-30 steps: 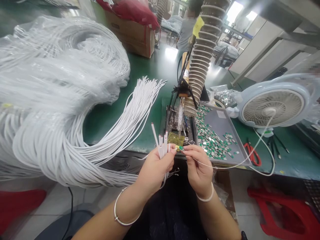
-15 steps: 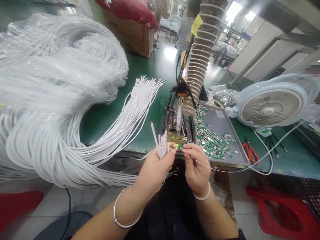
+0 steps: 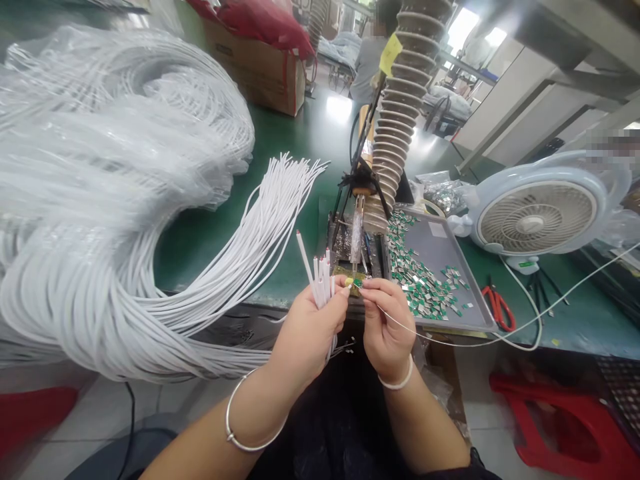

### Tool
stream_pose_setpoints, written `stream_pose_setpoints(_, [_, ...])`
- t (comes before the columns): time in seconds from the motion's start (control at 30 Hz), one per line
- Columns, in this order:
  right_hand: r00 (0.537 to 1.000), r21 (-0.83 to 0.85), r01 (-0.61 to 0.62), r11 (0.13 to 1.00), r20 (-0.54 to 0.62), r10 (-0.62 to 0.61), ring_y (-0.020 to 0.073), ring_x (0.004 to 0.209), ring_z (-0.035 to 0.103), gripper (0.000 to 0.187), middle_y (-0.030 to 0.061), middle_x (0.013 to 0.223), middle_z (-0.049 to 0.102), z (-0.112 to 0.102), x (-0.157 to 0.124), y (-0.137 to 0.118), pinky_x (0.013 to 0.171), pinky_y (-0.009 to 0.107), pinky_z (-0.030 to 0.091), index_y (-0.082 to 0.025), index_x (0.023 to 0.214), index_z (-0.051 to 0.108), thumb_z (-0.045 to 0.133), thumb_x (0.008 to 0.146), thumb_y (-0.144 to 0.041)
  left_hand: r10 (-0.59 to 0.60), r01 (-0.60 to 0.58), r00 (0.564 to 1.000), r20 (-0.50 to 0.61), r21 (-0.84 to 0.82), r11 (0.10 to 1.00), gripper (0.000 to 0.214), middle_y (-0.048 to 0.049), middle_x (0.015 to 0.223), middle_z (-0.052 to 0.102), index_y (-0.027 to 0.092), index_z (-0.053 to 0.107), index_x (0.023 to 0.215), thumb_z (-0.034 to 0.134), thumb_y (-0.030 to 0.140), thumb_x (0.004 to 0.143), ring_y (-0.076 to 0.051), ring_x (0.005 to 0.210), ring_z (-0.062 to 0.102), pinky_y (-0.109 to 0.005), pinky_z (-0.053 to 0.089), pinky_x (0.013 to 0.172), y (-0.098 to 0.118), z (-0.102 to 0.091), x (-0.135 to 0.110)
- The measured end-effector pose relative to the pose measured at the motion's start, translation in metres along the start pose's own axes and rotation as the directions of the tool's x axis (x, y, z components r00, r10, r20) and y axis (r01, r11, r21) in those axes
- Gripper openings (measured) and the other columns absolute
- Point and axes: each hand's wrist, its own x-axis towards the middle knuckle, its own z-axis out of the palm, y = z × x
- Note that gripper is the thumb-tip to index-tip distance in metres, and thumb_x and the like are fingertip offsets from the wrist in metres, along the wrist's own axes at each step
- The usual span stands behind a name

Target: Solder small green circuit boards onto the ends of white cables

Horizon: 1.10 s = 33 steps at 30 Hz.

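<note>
My left hand [image 3: 310, 330] is closed round several white cables [image 3: 323, 287], their cut ends pointing up. At its fingertips is a small green circuit board [image 3: 357, 283], with something yellow beside it that I cannot make out. My right hand [image 3: 387, 327] pinches a thin solder wire [image 3: 450, 344] near the board; the wire trails off to the right. Just above the fingertips, a soldering iron [image 3: 357, 233] hangs tip down in a stand. Fingers partly hide where wire, cable and board meet.
A large bundle of white cables [image 3: 125, 280], partly wrapped in plastic, fills the left. Right of the iron lies a grey tray [image 3: 440, 243] of small green boards. Also here are red-handled pliers [image 3: 500, 310], a fan [image 3: 535, 213], a ribbed hose [image 3: 405, 100] and a cardboard box [image 3: 255, 63].
Both hands have shifted very slightly left along with the whole view. The fingertips and small board sit a bit closer to the iron's tip. Both grips look the same.
</note>
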Motion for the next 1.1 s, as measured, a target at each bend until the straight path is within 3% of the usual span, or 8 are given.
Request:
stream_pose_setpoints(0.8, [0.999, -0.027, 0.030, 0.999, -0.010, -0.030, 0.0173, 0.088, 0.062, 0.025, 0.0059, 0.094, 0.062, 0.0006, 0.0086, -0.0043, 0.076, 0.036, 0.054, -0.024, 0.101, 0.060, 0.050, 0.085, -0.008, 0.030, -0.029, 1.000, 0.011, -0.033, 0.999, 0.012, 0.0102, 0.049, 0.031, 0.015, 0.056, 0.083, 0.062, 0.024, 0.076, -0.003, 0.041, 0.022, -0.015, 0.018, 0.039, 0.0080, 0.0042, -0.0013])
stream_pose_setpoints(1.1, [1.000, -0.029, 0.023, 0.999, -0.007, -0.023, 0.0175, 0.086, 0.062, 0.024, 0.0058, 0.092, 0.062, 0.0009, 0.0067, -0.0047, 0.073, 0.036, 0.055, -0.024, 0.100, 0.061, 0.050, 0.085, -0.009, -0.002, 0.001, 1.000, -0.028, -0.055, 0.998, 0.020, 0.0103, 0.047, 0.035, 0.015, 0.056, 0.081, 0.068, 0.026, 0.069, -0.003, 0.039, 0.025, -0.015, 0.018, 0.039, 0.0057, 0.0038, -0.0029])
